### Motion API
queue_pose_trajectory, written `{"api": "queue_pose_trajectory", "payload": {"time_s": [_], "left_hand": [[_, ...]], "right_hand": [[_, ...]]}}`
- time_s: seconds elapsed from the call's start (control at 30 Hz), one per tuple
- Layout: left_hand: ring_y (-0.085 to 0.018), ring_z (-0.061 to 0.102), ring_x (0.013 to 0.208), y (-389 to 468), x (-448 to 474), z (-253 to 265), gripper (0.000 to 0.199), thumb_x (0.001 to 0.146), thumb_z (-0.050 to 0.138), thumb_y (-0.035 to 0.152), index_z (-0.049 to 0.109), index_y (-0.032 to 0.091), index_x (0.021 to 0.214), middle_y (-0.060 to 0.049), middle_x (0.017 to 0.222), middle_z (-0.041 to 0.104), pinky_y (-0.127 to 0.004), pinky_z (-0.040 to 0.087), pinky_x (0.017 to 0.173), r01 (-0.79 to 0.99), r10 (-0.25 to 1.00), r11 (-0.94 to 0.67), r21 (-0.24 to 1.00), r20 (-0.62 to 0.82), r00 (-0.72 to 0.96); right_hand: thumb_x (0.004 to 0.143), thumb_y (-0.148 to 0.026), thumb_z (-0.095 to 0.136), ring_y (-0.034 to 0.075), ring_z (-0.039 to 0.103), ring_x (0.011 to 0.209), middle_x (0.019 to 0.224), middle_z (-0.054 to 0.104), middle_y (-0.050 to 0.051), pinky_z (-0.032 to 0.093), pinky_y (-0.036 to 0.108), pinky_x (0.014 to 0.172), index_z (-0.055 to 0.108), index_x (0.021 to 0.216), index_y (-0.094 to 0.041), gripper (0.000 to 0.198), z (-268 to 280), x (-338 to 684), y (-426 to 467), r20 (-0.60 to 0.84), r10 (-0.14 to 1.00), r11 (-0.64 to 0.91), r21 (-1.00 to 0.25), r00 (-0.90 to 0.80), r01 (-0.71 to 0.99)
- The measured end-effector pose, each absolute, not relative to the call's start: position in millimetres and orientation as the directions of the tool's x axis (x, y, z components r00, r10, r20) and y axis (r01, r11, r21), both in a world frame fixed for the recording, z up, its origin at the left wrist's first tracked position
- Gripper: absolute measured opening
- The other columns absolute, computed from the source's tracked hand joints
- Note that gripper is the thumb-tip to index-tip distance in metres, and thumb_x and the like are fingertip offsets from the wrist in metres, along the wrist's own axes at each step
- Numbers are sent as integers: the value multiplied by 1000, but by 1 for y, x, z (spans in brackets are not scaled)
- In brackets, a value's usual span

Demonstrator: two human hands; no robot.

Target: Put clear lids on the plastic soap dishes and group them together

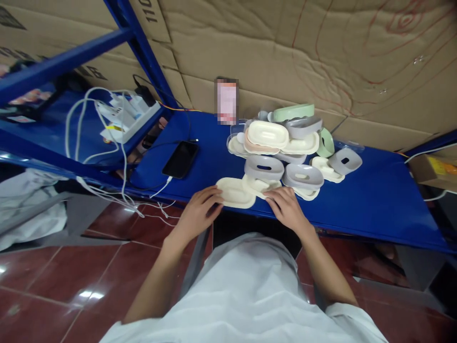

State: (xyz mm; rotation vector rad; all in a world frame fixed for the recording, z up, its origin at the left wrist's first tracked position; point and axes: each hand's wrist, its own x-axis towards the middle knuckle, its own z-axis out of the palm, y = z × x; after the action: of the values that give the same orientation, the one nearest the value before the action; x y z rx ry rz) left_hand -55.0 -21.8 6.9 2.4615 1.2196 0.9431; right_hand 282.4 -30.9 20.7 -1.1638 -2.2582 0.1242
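My left hand (202, 212) is closed on the left rim of a cream oval dish (236, 193), shaped like a soap dish tray, at the front edge of the blue table. My right hand (285, 205) pinches the edge of a second cream dish (262, 185), whose left end lies close against or over the first. Just behind stands a grey oval dish with a slot (264, 167). To its right, another grey dish (303, 176) rests on a cream piece (307, 193). My right fingertips partly hide the second cream dish's front edge.
Behind lies a pile of cream dishes (267, 134), grey ones and green ones (293, 112). A grey dish (345, 161) leans at the right. A black phone (180, 159) on a cable lies left, near a white power strip (132, 119). Cardboard (250, 47) backs the blue table (374, 205).
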Motion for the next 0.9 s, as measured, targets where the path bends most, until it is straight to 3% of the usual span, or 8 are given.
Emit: {"api": "queue_pose_trajectory", "payload": {"time_s": [0.13, 0.23, 0.33, 0.4, 0.5, 0.63, 0.73, 0.9], "left_hand": [[-30, 64, 135, -17, -80, 4, 12, 104, 63, 23, 69, 22, 114, -12, 129, 72, -52, 54, 114, 735, 813, -533, 418, 494, 308], [-31, 65, 133, -8, -80, 1, 15, 103, 63, 23, 69, 22, 117, -13, 129, 71, -51, 54, 113, 780, 816, -482, 398, 527, 236], [-33, 65, 132, 1, -62, 0, 22, 103, 64, 23, 68, 22, 124, -16, 137, 68, -52, 55, 110, 810, 812, -448, 378, 552, 191], [-35, 62, 135, 3, -46, 1, 29, 101, 66, 21, 66, 22, 130, -18, 143, 64, -55, 53, 111, 817, 786, -457, 352, 589, 186], [-35, 59, 139, 1, -24, 4, 40, 99, 70, 19, 62, 24, 139, -18, 147, 62, -56, 50, 114, 776, 731, -547, 313, 630, 261], [-34, 56, 144, -2, -7, 5, 56, 99, 72, 22, 53, 25, 151, -19, 152, 58, -54, 49, 117, 679, 703, -656, 330, 594, 391], [-36, 49, 152, -1, -1, 5, 59, 100, 72, 25, 50, 27, 155, -18, 161, 52, -56, 47, 121, 647, 700, -686, 333, 544, 462], [-36, 46, 155, 4, 4, 5, 46, 103, 67, 27, 60, 31, 148, -13, 166, 50, -58, 45, 123, 619, 712, -696, 363, 454, 535]], "right_hand": [[110, -29, 56, 29, 63, 128, 137, 71, 13, 47, 45, 105, 68, 136, -23, 29, 22, 278, -28, 470, 765, 595, -256, -439, 762], [111, -33, 54, 32, 54, 143, 155, 60, 15, 41, 49, 115, 56, 153, -24, 43, 24, 270, -18, 480, 792, 516, -196, -378, 834], [111, -35, 53, 32, 54, 142, 151, 64, 17, 34, 51, 119, 48, 159, -21, 50, 25, 262, -6, 471, 818, 444, -155, -329, 882], [111, -33, 53, 30, 61, 132, 135, 72, 14, 34, 50, 118, 58, 151, -22, 41, 26, 260, -3, 485, 816, 434, -157, -314, 887], [110, -31, 57, 26, 66, 119, 117, 75, 9, 33, 48, 116, 69, 133, -24, 27, 31, 258, -9, 521, 794, 457, -174, -312, 872], [108, -31, 62, 25, 67, 118, 115, 75, 9, 33, 47, 116, 70, 130, -24, 25, 40, 257, -30, 517, 792, 484, -208, -325, 850], [110, -28, 59, 26, 66, 127, 126, 75, 10, 32, 49, 119, 68, 132, -24, 25, 39, 255, -40, 449, 809, 512, -220, -380, 830], [111, -31, 56, 29, 54, 148, 152, 65, 11, 26, 55, 128, 56, 152, -27, 42, 28, 255, -44, 327, 831, 529, -218, -449, 820]]}}
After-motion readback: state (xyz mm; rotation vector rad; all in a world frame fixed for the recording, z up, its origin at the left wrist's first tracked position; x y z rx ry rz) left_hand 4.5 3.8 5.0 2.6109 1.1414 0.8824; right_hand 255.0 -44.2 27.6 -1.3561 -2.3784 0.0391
